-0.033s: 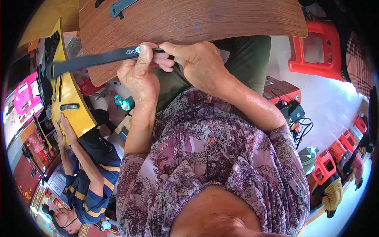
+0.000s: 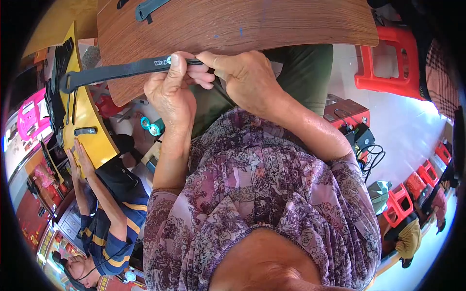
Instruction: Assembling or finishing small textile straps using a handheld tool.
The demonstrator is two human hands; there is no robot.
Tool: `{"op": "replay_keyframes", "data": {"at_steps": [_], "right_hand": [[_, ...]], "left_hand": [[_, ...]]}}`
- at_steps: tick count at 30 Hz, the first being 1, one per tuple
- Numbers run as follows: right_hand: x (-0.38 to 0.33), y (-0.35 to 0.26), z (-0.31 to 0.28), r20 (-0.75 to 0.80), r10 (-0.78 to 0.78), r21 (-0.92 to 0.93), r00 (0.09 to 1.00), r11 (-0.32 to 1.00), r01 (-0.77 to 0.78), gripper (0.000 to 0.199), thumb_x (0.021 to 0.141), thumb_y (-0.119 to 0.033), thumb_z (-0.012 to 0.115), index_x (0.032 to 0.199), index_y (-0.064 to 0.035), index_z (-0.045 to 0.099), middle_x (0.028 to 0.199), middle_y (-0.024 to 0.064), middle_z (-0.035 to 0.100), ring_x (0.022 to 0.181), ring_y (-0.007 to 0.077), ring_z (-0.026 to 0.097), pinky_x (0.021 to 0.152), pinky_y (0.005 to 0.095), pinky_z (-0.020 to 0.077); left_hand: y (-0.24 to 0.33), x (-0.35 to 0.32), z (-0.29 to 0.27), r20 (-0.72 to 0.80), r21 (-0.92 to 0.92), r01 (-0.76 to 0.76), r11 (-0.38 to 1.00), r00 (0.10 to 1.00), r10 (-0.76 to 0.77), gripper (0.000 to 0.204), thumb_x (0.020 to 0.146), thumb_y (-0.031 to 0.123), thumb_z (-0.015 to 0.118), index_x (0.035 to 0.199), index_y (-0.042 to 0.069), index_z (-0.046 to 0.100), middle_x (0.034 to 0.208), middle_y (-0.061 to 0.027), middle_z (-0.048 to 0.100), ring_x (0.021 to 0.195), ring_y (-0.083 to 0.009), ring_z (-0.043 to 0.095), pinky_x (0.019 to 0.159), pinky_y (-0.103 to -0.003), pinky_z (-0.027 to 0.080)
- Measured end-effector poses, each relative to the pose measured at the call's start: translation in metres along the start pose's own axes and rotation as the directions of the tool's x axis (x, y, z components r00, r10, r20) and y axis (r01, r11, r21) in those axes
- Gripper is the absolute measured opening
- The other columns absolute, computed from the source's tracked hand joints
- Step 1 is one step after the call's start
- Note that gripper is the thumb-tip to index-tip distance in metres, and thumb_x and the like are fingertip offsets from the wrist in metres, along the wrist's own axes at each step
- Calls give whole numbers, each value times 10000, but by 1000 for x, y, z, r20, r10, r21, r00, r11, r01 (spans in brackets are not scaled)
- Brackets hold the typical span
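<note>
A flat black cable strap (image 2: 114,72) with a slotted end at the left and a small printed label stretches across in front of me, past the near edge of the wooden table. My left hand (image 2: 170,92) grips it near the label, thumb on top and fingers beneath. At the strap's right end, the thumb and forefinger of my right hand (image 2: 250,75) are closed on it, close beside the left fingertips. The folded part between the two hands is mostly hidden by fingers. A dark grey-green strap (image 2: 150,8) lies on the table's far left.
The brown table (image 2: 272,26) spans the top. To the left, a co-worker's hands (image 2: 82,157) rest at a yellow table (image 2: 99,140) with black straps (image 2: 60,60). Below are a teal tape roll (image 2: 154,129), a red box (image 2: 347,112), black cables (image 2: 371,157) and a red stool (image 2: 388,60).
The strap's slotted left end has moved slightly upward and shows sharply now, where it was blurred before. Both my hands keep nearly the same grip and place.
</note>
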State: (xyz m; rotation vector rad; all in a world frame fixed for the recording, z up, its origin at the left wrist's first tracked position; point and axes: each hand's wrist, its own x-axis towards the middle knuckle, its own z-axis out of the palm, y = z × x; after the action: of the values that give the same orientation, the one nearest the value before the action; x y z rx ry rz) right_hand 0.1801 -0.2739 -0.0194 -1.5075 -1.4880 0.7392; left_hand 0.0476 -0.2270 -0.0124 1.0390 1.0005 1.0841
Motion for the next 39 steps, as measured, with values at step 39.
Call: {"op": "replay_keyframes", "data": {"at_steps": [39], "right_hand": [[-11,-2,-4,152,100,158,983,980,-124,260,835,-127,492,1023,-161,669,749,168,621,657,341,606,579,399,460]], "left_hand": [[9,-16,-22,183,462,-17,887,980,-77,116,830,84,639,791,-11,585,702,-53,637,531,-82,594,436,-170,426]]}}
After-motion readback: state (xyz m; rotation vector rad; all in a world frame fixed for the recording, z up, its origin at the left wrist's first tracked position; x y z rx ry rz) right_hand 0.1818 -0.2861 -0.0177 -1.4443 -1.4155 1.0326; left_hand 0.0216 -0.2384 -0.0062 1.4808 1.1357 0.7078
